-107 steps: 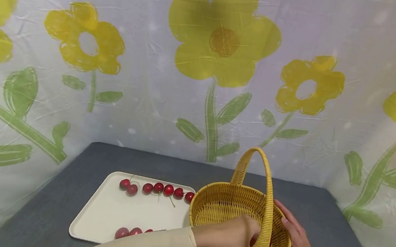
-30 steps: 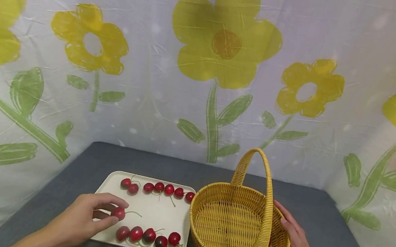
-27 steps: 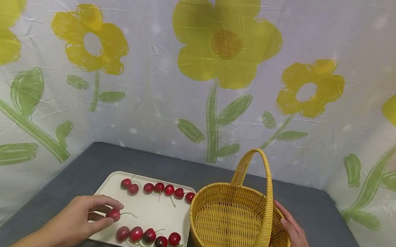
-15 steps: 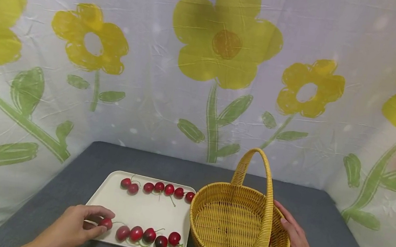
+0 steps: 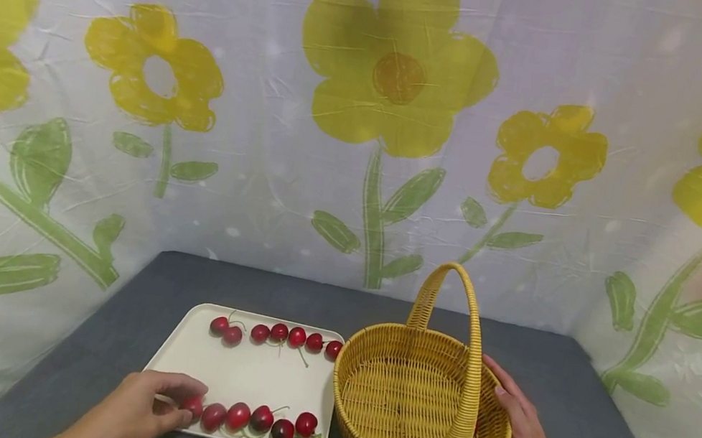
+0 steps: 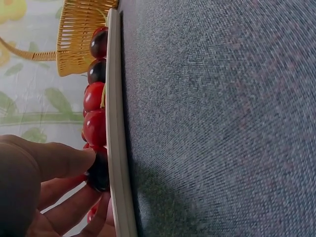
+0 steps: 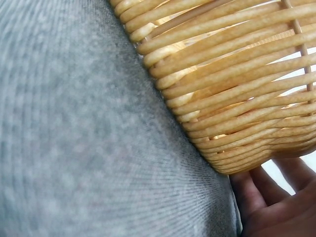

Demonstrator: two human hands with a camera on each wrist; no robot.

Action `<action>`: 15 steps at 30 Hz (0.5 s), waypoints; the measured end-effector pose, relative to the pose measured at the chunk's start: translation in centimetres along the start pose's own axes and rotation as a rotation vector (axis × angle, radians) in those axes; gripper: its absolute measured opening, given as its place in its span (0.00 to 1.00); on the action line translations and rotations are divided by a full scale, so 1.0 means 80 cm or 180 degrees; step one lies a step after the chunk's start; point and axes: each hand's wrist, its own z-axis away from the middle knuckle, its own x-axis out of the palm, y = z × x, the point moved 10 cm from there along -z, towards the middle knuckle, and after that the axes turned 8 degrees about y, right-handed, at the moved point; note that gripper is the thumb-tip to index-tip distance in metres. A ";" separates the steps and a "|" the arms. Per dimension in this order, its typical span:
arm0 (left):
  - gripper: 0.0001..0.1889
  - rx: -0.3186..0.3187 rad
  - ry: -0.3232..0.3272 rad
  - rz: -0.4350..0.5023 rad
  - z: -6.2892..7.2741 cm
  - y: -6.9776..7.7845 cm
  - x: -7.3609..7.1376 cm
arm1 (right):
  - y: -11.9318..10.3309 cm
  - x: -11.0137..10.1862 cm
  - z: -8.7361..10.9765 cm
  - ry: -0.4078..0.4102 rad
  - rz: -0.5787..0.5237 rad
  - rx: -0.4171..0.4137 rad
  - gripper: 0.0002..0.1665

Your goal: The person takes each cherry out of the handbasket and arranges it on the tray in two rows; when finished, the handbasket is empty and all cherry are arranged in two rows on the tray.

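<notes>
Between thumb and fingers my left hand [image 5: 137, 408] pinches a red cherry [image 5: 193, 408] at the front left of a white tray [image 5: 242, 373]. In the left wrist view this cherry [image 6: 100, 173] looks dark, low by the tray's rim. Several more cherries [image 5: 238, 416] with green stems run rightward from it in a front row. Along the tray's back lies another row of cherries [image 5: 279, 333]. My right hand [image 5: 524, 434] rests against the right outside of a yellow wicker basket [image 5: 399, 391], its fingers fairly straight. Something red, mostly hidden, shows behind the basket's handle.
The basket stands against the tray's right side, its tall arched handle [image 5: 475, 341] rising over it. A dark grey cloth [image 5: 201, 274] covers the table. Behind hangs a pale curtain [image 5: 253, 164] with yellow flowers.
Earlier the left arm reached into the basket. Since then the left hand, pinching a cherry, has moved down to the left end of the front row. The right hand has stayed at the basket.
</notes>
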 end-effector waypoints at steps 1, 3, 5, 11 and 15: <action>0.16 -0.0045 -0.0024 0.0003 0.000 -0.001 0.001 | 0.000 0.000 0.000 -0.0003 -0.0011 -0.0009 0.34; 0.16 -0.0133 -0.0076 0.0022 -0.001 -0.004 0.004 | 0.000 0.001 0.001 -0.0015 -0.0038 -0.0017 0.34; 0.17 -0.0186 -0.0097 0.0020 -0.002 -0.005 0.005 | -0.001 0.002 0.002 -0.0013 -0.0042 -0.0024 0.34; 0.19 0.0033 -0.0053 0.0081 -0.003 0.004 -0.002 | -0.001 -0.001 0.002 0.0047 0.0043 -0.0053 0.33; 0.19 0.0163 0.0079 0.0148 -0.005 0.019 -0.013 | -0.002 -0.001 0.002 0.0050 0.0031 -0.0052 0.33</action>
